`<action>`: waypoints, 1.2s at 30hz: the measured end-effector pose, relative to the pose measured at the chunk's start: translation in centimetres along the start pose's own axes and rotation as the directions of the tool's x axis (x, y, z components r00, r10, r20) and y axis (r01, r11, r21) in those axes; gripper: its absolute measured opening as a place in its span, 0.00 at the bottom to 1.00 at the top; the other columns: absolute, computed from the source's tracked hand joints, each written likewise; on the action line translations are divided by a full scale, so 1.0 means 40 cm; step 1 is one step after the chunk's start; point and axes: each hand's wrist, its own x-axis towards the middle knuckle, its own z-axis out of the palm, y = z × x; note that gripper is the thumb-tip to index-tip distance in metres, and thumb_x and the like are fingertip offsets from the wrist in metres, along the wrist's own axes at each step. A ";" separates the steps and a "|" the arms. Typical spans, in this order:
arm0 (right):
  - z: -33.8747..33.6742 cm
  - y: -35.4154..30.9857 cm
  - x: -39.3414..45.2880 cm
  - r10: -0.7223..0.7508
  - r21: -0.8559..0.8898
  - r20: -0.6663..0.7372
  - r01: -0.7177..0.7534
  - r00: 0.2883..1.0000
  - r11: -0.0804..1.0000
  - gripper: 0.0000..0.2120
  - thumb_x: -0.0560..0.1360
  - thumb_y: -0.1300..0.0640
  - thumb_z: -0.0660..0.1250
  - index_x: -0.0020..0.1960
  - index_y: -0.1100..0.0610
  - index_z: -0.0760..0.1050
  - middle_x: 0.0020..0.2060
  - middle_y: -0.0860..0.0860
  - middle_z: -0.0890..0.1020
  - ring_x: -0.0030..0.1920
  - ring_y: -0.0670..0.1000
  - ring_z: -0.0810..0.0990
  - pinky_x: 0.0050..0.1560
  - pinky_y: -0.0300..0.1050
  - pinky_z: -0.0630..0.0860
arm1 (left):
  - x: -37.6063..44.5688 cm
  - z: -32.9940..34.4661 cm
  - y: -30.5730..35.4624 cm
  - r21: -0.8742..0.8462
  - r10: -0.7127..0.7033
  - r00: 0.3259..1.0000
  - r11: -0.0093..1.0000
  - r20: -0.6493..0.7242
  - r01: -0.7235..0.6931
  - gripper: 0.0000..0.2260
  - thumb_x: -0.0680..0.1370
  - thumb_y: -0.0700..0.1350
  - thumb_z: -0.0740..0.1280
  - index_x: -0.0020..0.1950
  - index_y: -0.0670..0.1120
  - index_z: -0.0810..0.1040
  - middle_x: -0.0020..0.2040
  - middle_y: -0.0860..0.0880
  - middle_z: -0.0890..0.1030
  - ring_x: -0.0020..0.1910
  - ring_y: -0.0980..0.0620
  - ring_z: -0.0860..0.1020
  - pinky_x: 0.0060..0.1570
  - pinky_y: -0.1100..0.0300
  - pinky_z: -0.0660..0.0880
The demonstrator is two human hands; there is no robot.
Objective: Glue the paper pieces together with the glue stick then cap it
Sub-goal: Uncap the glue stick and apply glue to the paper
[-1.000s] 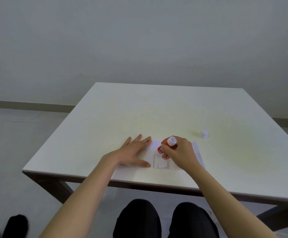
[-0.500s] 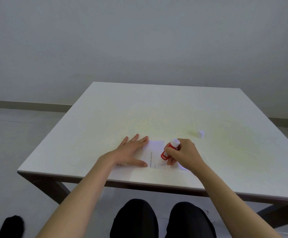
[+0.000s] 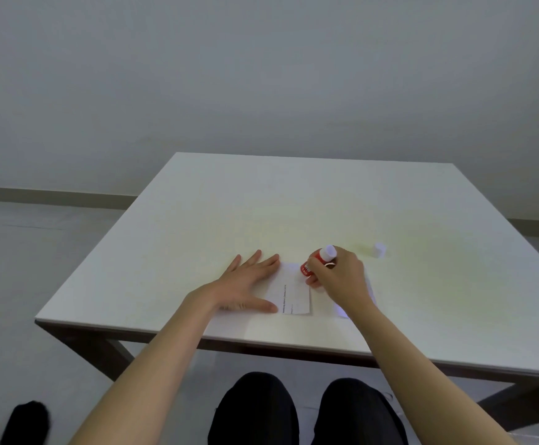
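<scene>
A small white paper piece with a line of print lies near the table's front edge. My left hand rests flat on its left side, fingers spread. My right hand grips a red glue stick with a white end, tilted, its lower end pointing down at the far right corner of the paper. A second paper piece lies under my right hand, mostly hidden. The white cap stands on the table to the right of my right hand, apart from it.
The white square table has dark legs and stands on a grey floor by a plain wall. My knees in dark trousers show below the front edge.
My right hand has carried the glue stick away from me along the paper toward its far edge. My left hand stays pressed on the paper.
</scene>
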 end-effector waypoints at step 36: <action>-0.057 -0.009 -0.071 0.038 0.028 0.196 -0.044 0.980 0.999 0.05 0.71 0.63 0.67 0.39 0.62 0.81 0.31 0.53 0.86 0.32 0.51 0.85 0.33 0.38 0.79 | -0.008 0.008 0.013 -0.029 -0.033 0.998 0.999 -0.062 0.031 0.43 0.71 0.59 0.69 0.78 0.54 0.48 0.78 0.61 0.46 0.77 0.59 0.39 0.75 0.53 0.34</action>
